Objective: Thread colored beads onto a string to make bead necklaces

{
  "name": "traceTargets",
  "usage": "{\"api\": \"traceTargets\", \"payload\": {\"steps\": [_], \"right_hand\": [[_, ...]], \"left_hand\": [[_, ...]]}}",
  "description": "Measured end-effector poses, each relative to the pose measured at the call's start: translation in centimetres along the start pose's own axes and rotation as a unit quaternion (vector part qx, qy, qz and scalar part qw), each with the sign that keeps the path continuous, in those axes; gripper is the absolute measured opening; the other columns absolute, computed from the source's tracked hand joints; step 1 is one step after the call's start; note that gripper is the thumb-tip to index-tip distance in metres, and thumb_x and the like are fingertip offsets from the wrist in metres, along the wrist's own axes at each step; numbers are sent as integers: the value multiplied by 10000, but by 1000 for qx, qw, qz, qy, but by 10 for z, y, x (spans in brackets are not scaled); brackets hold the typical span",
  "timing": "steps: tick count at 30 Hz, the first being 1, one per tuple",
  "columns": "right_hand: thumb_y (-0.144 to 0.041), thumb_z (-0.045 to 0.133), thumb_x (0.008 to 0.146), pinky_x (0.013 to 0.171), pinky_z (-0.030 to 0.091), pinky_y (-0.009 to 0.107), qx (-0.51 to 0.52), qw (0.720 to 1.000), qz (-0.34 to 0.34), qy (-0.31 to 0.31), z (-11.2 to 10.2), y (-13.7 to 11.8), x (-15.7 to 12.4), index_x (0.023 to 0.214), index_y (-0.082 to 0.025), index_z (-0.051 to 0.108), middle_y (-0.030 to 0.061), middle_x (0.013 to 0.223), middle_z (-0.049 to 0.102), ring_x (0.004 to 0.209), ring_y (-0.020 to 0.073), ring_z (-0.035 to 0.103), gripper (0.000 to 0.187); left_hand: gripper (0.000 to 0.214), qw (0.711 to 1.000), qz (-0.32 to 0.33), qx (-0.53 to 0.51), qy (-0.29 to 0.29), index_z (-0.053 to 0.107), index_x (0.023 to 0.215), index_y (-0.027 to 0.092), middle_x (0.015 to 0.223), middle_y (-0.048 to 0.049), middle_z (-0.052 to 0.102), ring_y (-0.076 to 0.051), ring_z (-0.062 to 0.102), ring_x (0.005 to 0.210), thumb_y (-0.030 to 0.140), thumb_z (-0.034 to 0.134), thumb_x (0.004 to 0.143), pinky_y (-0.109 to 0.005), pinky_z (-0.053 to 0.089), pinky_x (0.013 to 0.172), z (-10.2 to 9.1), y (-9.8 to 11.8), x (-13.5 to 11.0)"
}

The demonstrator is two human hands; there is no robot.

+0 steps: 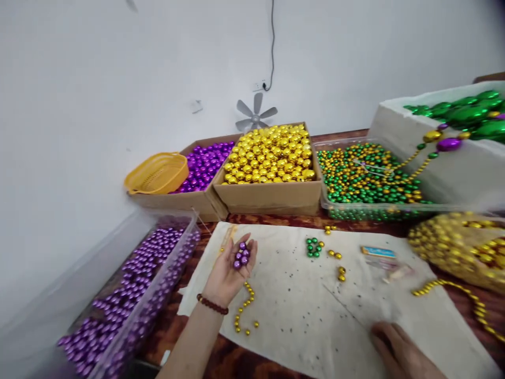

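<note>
My left hand is held palm up over the left part of a white cloth, cupping several small purple beads; a dark bead bracelet sits on its wrist. A short string of gold beads lies on the cloth just below that hand. My right hand rests on the cloth near the front right, blurred, its fingers not clear. Small clusters of green beads and gold beads lie on the cloth between the hands.
A clear bin of purple beads stands at left. Behind are cardboard boxes of purple balls and gold balls, a yellow basket, a tray of green and gold beads, a white box of green ornaments, gold strands.
</note>
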State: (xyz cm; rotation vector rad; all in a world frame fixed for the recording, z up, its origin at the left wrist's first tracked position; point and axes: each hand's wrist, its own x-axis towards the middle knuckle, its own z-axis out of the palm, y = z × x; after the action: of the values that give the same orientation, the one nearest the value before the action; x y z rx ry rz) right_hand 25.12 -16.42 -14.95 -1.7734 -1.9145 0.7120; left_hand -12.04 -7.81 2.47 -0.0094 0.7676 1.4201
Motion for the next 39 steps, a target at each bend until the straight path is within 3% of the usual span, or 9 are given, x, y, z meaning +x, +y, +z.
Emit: {"api": "traceTargets", "payload": {"steps": [3, 9, 12, 14, 17, 21, 23, 26, 39], "right_hand": [[-416, 413, 882, 674, 526, 305, -3, 999, 42, -29, -7, -12, -1, 863, -301, 603, 23, 915, 676, 797, 209, 686, 224], [-458, 386, 924, 702, 519, 294, -10, 995, 75, -66, -7, -10, -3, 929, -308, 554, 0, 977, 651, 853, 191, 676, 224], [-460, 398, 923, 680, 510, 287, -12, 996, 74, -51, -9, -13, -2, 949, -311, 551, -3, 988, 650, 845, 192, 675, 216], [-440, 385, 935, 673, 502, 286, -14, 996, 70, -46, -11, -20, -1, 945, -303, 548, -4, 974, 645, 825, 189, 675, 213], [-380, 366, 949, 640, 487, 284, -26, 997, 57, -49, -12, -31, 1, 929, -278, 540, 2, 932, 632, 782, 185, 673, 203], [-288, 389, 931, 587, 453, 270, -67, 995, 60, -38, -11, -36, 3, 908, -262, 533, 6, 900, 616, 763, 188, 670, 148], [-261, 393, 926, 584, 442, 264, -73, 994, 67, -37, -11, -36, 2, 897, -258, 529, 4, 895, 610, 769, 187, 667, 139], [-241, 392, 928, 591, 436, 263, -69, 994, 77, -44, -14, -36, 2, 902, -252, 525, 2, 908, 600, 780, 182, 664, 135], [-203, 429, 926, 490, 306, 248, -152, 984, 79, -51, -19, -42, 9, 893, -245, 546, -9, 880, 611, 721, 171, 677, 129]], "left_hand": [[302, 998, -52, 19, -9, 592, 1167, 120, 1018, -141, 664, -247, 639, 1027, 269, 519, 916, -364, 579, 815, 4, -35, 15], [262, 993, -97, 61, -18, 625, 1071, 115, 984, -109, 663, -218, 649, 961, 279, 592, 870, -310, 557, 784, -3, -64, 35], [232, 985, -97, 143, -21, 630, 1027, 134, 900, -72, 646, -132, 652, 767, 254, 642, 828, -178, 498, 556, -4, -76, 43], [255, 964, -74, 252, -44, 626, 1013, 159, 801, -25, 605, -59, 561, 547, 296, 666, 802, -119, 308, 378, -1, -88, 49], [284, 869, 26, 487, -86, 626, 981, 190, 706, 16, 550, -48, 433, 426, 421, 613, 815, -159, 216, 361, 8, -112, 60], [180, 602, 244, 744, -157, 600, 972, 224, 890, -38, 626, -171, 598, 776, 356, 507, 891, -261, 433, 667, 22, -150, 78], [187, 460, 285, 821, -182, 570, 1022, 233, 1016, -64, 613, -200, 597, 880, 323, 433, 933, -292, 432, 734, 25, -167, 87], [219, 325, 286, 881, -190, 557, 1068, 234, 1056, -88, 582, -214, 596, 862, 302, 383, 954, -300, 435, 683, 21, -187, 98], [248, 255, 314, 894, -193, 589, 1063, 247, 1071, -116, 558, -294, 502, 1057, 265, 369, 950, -317, 441, 636, 2, -199, 105]]}}
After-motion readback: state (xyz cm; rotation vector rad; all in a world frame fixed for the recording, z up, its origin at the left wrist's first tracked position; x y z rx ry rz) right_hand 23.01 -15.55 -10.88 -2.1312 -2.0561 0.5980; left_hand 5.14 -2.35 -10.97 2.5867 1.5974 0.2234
